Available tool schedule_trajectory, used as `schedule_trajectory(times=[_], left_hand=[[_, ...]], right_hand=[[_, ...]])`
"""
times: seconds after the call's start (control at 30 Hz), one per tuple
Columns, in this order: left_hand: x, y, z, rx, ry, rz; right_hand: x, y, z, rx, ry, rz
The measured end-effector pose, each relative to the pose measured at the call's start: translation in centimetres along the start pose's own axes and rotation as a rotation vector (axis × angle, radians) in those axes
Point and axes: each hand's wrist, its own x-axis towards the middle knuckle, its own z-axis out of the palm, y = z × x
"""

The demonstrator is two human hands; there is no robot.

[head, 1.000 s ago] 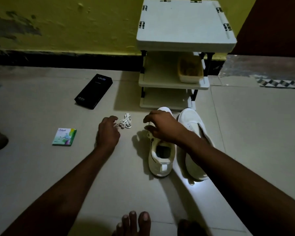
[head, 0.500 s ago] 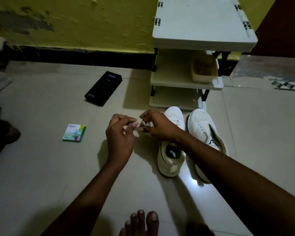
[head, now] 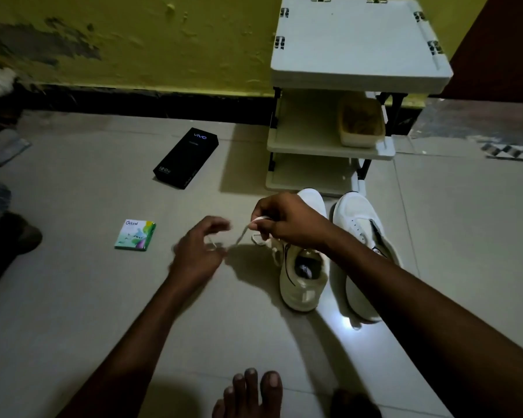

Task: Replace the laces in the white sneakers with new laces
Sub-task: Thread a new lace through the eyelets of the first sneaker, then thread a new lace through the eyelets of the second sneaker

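Early going, I'd say: the right hand [head: 287,221] pinches the lace [head: 242,234] over the sneakers [head: 303,286], strand trailing toward 8 o'clock to the blurred left hand [head: 198,251], grip unreadable, hands apart, threading apparently all ahead.

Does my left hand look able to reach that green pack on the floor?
Probably yes: the green pack lies on bare floor left of the left hand, nothing between them, though that blurred hand seems to pinch the lace.
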Motion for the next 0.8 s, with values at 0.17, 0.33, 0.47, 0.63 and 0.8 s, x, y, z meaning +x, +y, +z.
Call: schedule_trajectory(times=[0.17,0.33,0.47,0.63,0.8], left_hand=[[-1.1,3.0,1.7,-0.574,-0.234,0.052],[-1.3,-1.4,2.5,-0.329,0.080,-0.333],[-2.3,-1.5,1.7,-0.064,0.076,-0.129],[-3.1,4.6,2.2,-0.511,-0.303,0.131],[-2.5,-1.6,1.6,0.045,0.059,-0.258]], right_hand=[[-0.2,-1.3,-0.1,-0.034,0.057,-0.063],[-1.0,-0.5,-1.6,0.113,0.190,0.004],[-1.5,-1.3,-1.3,0.095,0.044,-0.041],[-1.9,-2.5,-0.8,0.100,0.072,-0.064],[-3.1,-1.4,-3.9,0.107,0.206,0.030]])
